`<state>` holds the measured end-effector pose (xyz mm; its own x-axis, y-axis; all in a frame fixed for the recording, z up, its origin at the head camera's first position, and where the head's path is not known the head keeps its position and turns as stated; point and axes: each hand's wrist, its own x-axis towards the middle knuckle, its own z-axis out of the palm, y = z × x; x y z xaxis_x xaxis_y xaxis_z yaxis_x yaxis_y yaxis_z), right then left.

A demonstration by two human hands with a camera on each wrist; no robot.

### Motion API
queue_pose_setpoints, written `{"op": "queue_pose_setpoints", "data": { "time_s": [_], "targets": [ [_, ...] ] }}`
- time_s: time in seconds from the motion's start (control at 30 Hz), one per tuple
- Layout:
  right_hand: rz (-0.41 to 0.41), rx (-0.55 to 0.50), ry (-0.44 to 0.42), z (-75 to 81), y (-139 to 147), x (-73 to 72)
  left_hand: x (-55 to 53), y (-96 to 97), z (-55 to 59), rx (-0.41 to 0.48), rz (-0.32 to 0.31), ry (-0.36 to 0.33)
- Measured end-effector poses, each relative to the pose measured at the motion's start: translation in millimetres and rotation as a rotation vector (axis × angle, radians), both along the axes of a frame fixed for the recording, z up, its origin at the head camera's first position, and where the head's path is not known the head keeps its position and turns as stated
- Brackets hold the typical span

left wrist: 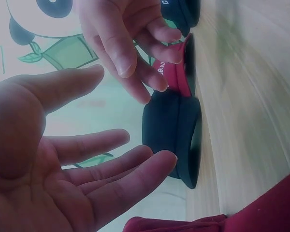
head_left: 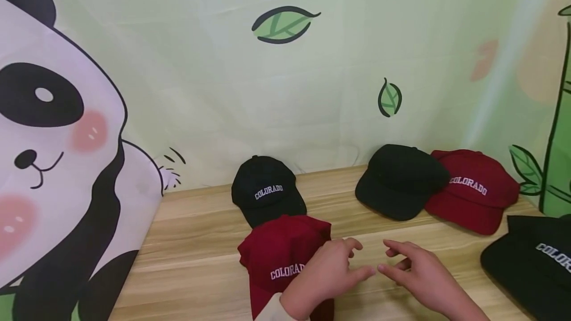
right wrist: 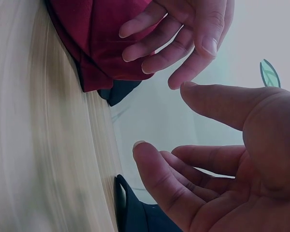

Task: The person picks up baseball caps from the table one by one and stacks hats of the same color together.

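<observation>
My left hand point(head_left: 332, 271) is above the right side of a red cap point(head_left: 272, 246) lettered COLORADO, hiding the end of its lettering. Facing it, my right hand point(head_left: 417, 271) hovers over the wooden table, thumbs nearly meeting in the head view. Both hands hold nothing; their fingers are loosely bent and spread, as the left hand point(left wrist: 87, 169) shows in the left wrist view and the right hand point(right wrist: 222, 164) in the right wrist view. Behind the red cap sits a black COLORADO cap point(head_left: 263, 182), its brim partly overlapped by the red one.
At the back right, a plain-looking black cap point(head_left: 392, 182) leans against a second red COLORADO cap point(head_left: 477, 187). Another black COLORADO cap point(head_left: 522, 261) is cut off by the right edge. A printed cloth backdrop point(head_left: 200, 63) with a panda rises behind the wooden table point(head_left: 192, 246).
</observation>
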<state>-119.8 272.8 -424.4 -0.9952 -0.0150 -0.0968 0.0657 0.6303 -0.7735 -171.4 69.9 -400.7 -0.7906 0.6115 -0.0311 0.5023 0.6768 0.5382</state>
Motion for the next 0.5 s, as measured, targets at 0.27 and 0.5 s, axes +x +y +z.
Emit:
{"op": "queue_pose_setpoints", "data": {
  "time_s": [0.27,0.5],
  "targets": [
    [-0.018,-0.001,0.003,1.8,3,1.3,-1.0,5.8,2.6,-0.004,0.004,0.006],
    [-0.031,0.023,-0.009,1.9,10,0.6,-0.3,9.8,3.8,0.009,0.009,0.006]
  ]
}}
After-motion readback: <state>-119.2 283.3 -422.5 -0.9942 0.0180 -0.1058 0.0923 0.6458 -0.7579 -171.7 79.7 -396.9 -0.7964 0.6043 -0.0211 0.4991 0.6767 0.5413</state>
